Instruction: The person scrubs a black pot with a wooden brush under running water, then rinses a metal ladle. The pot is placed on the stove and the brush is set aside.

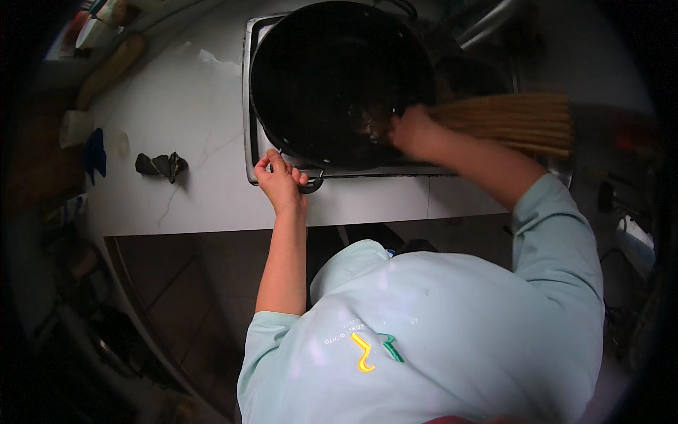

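A large black wok point(339, 69) sits on a metal-framed stove point(247, 100) let into the pale counter. My left hand point(279, 177) is at the black loop handle point(312, 186) on its near side, fingers curled around it and thumb raised. My right hand point(416, 132), blurred, reaches over the wok's right part with bent fingers. A ribbed tan bundle point(519, 119), like a straw or bamboo brush, fans out to the right from behind that hand. Whether the hand grips it cannot be told. Wet-looking glints point(371, 124) show inside the wok near the fingers.
A crumpled dark cloth-like piece point(161, 165) lies on the counter point(212, 206) at left. Beyond it are a blue item point(95, 156), a whitish cup-like item point(76, 129) and a long wooden piece point(111, 71). A shiny metal object point(487, 24) stands at the back right.
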### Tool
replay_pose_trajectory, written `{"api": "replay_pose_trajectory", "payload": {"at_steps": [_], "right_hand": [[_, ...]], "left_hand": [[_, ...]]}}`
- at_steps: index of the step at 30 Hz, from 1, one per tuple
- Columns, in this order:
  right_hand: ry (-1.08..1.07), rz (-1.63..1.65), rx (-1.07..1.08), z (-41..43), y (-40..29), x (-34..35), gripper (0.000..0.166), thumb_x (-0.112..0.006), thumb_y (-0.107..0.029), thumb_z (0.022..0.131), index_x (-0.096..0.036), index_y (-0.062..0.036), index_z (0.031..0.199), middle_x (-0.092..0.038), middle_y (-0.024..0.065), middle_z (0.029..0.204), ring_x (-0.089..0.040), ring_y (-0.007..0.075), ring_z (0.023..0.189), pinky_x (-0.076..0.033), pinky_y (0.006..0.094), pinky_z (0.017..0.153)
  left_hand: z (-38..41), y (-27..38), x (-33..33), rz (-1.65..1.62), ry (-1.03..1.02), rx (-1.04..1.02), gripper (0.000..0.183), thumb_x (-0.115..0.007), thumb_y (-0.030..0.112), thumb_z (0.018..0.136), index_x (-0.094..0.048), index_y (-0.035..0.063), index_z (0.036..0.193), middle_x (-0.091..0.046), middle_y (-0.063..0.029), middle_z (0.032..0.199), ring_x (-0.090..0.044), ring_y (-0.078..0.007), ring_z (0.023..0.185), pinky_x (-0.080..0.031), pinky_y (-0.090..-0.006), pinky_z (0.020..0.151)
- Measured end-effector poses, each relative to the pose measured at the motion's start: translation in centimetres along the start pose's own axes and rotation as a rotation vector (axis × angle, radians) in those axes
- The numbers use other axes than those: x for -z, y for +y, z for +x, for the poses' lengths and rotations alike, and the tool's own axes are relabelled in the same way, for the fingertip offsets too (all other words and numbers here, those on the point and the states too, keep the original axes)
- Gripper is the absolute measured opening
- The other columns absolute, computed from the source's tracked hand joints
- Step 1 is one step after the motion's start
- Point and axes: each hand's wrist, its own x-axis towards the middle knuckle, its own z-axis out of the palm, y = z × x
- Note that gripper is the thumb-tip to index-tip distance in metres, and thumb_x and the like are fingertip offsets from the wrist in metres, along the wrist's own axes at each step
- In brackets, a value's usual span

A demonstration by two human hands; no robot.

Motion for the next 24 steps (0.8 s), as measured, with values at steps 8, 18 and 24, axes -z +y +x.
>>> {"api": "replay_pose_trajectory", "payload": {"at_steps": [8, 18, 24], "right_hand": [[0.539, 0.670, 0.038, 4.2, 1.1, 19.0, 0.027, -0.064, -0.013, 0.075, -0.068, -0.0110, 0.102, -0.069, 0.0131, 0.095, -0.068, 0.0289, 0.086, -0.055, 0.0407, 0.072], [0.521, 0.710, 0.097, 4.2, 0.9, 18.8, 0.032, -0.056, -0.005, 0.074, -0.065, -0.0091, 0.104, -0.066, 0.0212, 0.096, -0.066, 0.0333, 0.086, -0.054, 0.0435, 0.075], [0.585, 0.931, -0.569, 9.4, 10.6, 8.0, 0.031, -0.053, -0.017, 0.091, -0.060, -0.0098, 0.121, -0.066, 0.0159, 0.109, -0.066, 0.0290, 0.098, -0.053, 0.0409, 0.082]], "left_hand": [[-0.5, 0.2, -0.7, 0.071, -0.043, -0.014, 0.030, -0.046, 0.034, 0.101, -0.049, 0.0066, 0.111, -0.029, 0.0030, 0.057, -0.026, -0.0067, 0.043, -0.027, -0.0250, 0.038], [-0.6, 0.2, -0.5, 0.107, -0.025, -0.033, 0.029, -0.044, 0.034, 0.102, -0.049, 0.0067, 0.111, -0.031, 0.0020, 0.060, -0.027, -0.0066, 0.044, -0.029, -0.0245, 0.038], [-1.0, 0.7, -0.3, 0.116, -0.083, -0.004, 0.028, -0.043, 0.031, 0.102, -0.049, 0.0057, 0.112, -0.034, 0.0002, 0.063, -0.031, -0.0078, 0.044, -0.034, -0.0253, 0.040]]}}
